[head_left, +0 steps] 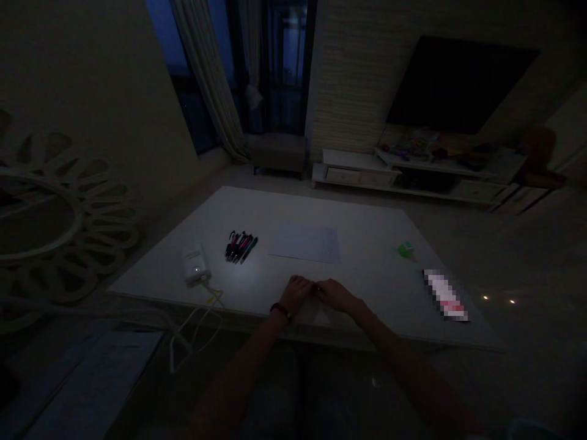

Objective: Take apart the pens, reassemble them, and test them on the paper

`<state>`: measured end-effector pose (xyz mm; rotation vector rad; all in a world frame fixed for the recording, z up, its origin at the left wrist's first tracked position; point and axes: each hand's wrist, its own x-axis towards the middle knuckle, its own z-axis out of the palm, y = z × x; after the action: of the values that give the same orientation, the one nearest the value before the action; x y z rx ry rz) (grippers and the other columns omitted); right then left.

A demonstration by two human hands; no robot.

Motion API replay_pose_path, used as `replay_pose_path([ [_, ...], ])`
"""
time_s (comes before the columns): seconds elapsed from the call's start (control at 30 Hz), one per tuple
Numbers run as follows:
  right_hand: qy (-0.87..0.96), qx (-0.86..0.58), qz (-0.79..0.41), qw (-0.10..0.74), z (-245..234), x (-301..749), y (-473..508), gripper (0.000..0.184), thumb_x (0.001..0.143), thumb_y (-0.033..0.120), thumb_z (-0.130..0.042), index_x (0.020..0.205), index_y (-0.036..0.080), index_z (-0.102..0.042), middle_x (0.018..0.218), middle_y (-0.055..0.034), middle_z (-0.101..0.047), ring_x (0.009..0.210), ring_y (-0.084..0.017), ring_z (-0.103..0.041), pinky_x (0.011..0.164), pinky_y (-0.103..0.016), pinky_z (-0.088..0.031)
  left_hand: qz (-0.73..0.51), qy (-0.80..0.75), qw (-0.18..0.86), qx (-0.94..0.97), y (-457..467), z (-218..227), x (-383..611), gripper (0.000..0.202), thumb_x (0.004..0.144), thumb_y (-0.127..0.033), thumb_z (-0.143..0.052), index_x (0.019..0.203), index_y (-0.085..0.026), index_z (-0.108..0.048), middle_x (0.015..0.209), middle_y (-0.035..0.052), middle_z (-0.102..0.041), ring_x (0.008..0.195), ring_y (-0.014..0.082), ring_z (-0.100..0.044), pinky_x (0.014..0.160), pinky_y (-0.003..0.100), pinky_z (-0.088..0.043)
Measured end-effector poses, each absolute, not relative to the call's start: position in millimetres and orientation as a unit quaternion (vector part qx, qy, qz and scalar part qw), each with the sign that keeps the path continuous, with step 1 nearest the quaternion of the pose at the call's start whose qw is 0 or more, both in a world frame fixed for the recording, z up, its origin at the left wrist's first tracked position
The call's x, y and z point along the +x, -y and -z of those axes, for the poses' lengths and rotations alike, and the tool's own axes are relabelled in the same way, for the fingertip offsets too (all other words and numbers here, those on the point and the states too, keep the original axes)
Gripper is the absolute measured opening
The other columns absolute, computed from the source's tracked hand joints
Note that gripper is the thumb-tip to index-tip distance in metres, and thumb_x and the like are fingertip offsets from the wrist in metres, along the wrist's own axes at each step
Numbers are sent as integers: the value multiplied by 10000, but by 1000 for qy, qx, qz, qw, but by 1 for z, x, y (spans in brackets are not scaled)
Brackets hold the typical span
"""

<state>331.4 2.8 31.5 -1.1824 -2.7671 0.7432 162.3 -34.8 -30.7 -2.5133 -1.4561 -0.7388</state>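
L hand [296, 292] rests near the table's close edge, fingers curled inward, w/ a dark wristband [280, 311] on the wrist. R hand [337, 296] comes in from the other side, also curled, not spread. Fingertips of both meet at a tiny dark bit [316, 288], too small & dim to ID. Hands look pressed close around it, but can't tell if it's actually pinched. Prob. v. light & easy to drop; going by size, a fingertip pinch on its sides looks like the only hold.

Hands are over a white tabletop [367, 244]. Just below them, a pale triangular patch [322, 318], unclear what. Further out on the table: sheet of paper [305, 242], bunch of pens [241, 247] lying side by side, white plug-in unit [196, 266] w/ small lit LED & pale cable [208, 299] trailing over the edge, small green object [405, 249], pixelated packet [444, 295] near the R edge.

Beyond the table: sunburst mirror [59, 214] on the L, curtain [206, 73] at dark window, low stool [275, 153], TV cabinet [403, 174] under wall-mounted TV [458, 85].
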Motion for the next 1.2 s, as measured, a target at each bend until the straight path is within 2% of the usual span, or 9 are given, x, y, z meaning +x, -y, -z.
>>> replay_pose_path([
  [0.13,809,-435,-377,119,-22,347,-7,269,848,320,-404,895,147,-604,787,-106,-690,724,-186,-631,691,-289,-431,285,532,98,-791,32,31,161,408,900,-254,-405,1302,-191,-393,1260,99,-531,1182,180,-454,1021,404,-313],
  [0.27,619,-455,-559,313,-17,370,-21,235,741,361,-492,828,159,-576,815,-101,-692,755,-196,-635,701,-314,-466,252,615,47,-746,13,29,146,422,900,-263,-367,1317,-204,-390,1297,90,-509,1192,186,-456,1031,415,-325],
  [0.37,517,-432,-599,432,-24,374,-36,162,665,317,-519,723,175,-568,790,-87,-671,752,-190,-614,715,-318,-461,185,664,13,-724,-7,25,128,462,886,-304,-378,1336,-197,-381,1365,104,-441,1260,241,-385,1031,472,-306],
  [0.5,423,-383,-619,540,-48,363,-58,138,681,356,-481,667,219,-479,553,7,-485,507,-135,-455,541,-296,-397,125,689,2,-713,-22,22,114,498,896,-411,-320,1356,-223,-363,1431,82,-350,1327,286,-268,1045,557,-212],
  [0.6,416,-334,-668,520,-68,356,-74,372,761,578,-372,612,236,-375,523,23,-343,478,-140,-352,497,-308,-351,109,685,0,-721,-23,23,113,497,893,-439,-305,1347,-253,-380,1437,75,-340,1339,275,-245,1051,563,-185],
  [0.67,431,-309,-699,479,-78,354,-83,535,726,755,-261,577,243,-300,522,24,-287,502,-153,-342,513,-326,-359,107,687,1,-719,-22,24,115,487,891,-438,-310,1339,-264,-392,1436,70,-342,1342,268,-239,1056,551,-177],
  [0.73,440,-293,-718,452,-84,353,-91,604,670,838,-205,557,246,-241,524,23,-260,522,-163,-344,535,-341,-368,109,690,2,-716,-22,24,116,479,889,-433,-320,1332,-270,-404,1433,65,-349,1341,269,-239,1059,548,-170],
  [0.9,414,-269,-756,430,-89,349,-109,589,692,814,-213,531,247,-217,515,11,-256,530,-168,-332,539,-346,-351,124,687,2,-716,-22,24,116,466,880,-429,-348,1316,-283,-421,1433,51,-351,1336,273,-243,1065,543,-155],
  [1.2,389,-262,-756,457,-77,337,-136,540,740,728,-213,517,237,-236,506,13,-246,513,-155,-293,515,-326,-324,132,687,-5,-714,-22,23,116,459,875,-426,-360,1308,-288,-429,1423,48,-367,1328,278,-256,1067,547,-145],
])
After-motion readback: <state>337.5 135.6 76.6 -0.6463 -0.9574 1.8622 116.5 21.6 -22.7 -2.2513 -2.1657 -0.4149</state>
